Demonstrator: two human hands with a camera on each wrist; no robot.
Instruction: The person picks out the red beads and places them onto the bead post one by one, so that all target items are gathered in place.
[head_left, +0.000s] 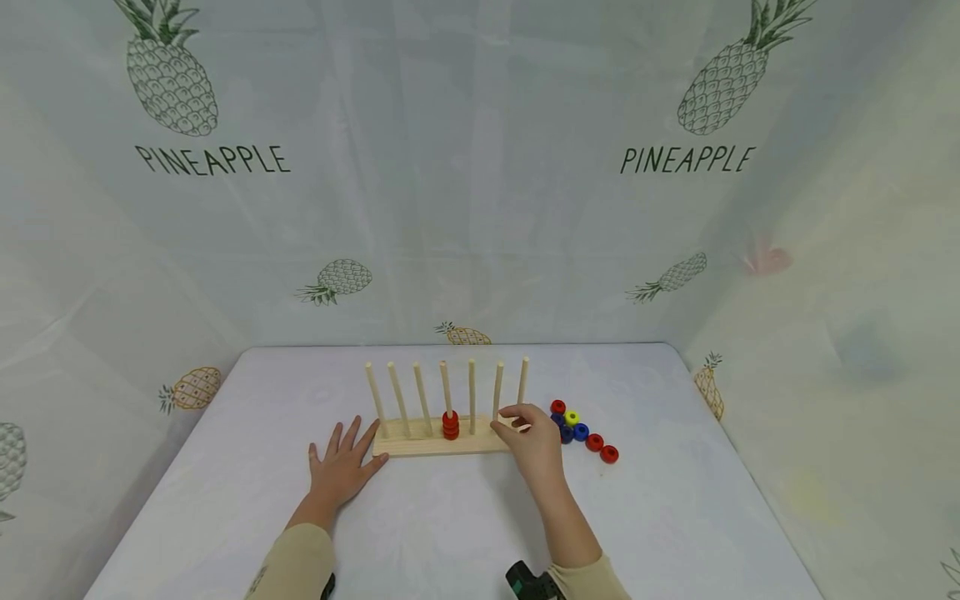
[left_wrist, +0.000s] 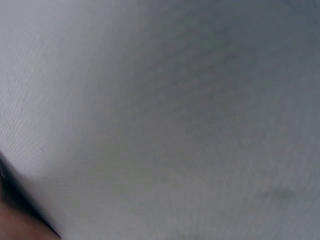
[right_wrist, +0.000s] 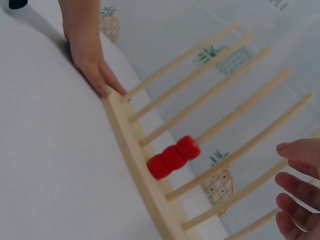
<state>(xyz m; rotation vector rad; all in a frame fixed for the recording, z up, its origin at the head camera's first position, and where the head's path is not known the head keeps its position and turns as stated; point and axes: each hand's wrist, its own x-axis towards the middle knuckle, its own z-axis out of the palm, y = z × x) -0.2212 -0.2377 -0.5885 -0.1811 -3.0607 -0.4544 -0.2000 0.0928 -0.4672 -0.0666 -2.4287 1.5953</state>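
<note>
A wooden peg rack (head_left: 427, 447) with several upright pegs stands on the table. Three red beads (right_wrist: 174, 157) are stacked on its middle peg. My left hand (head_left: 341, 471) lies with spread fingers on the table, its thumb touching the rack's left end. My right hand (head_left: 536, 442) is beside the pegs near the rack's right end, fingers loosely bent. In the right wrist view, thumb and fingers (right_wrist: 297, 192) are apart and no bead shows between them. The left wrist view shows mostly blurred white cloth.
Right of the rack lie several loose beads: red beads (head_left: 609, 454), a yellow bead (head_left: 572, 417) and blue beads (head_left: 581, 432). The white table (head_left: 420, 533) backs onto a curtain (head_left: 480, 183) printed with pineapples.
</note>
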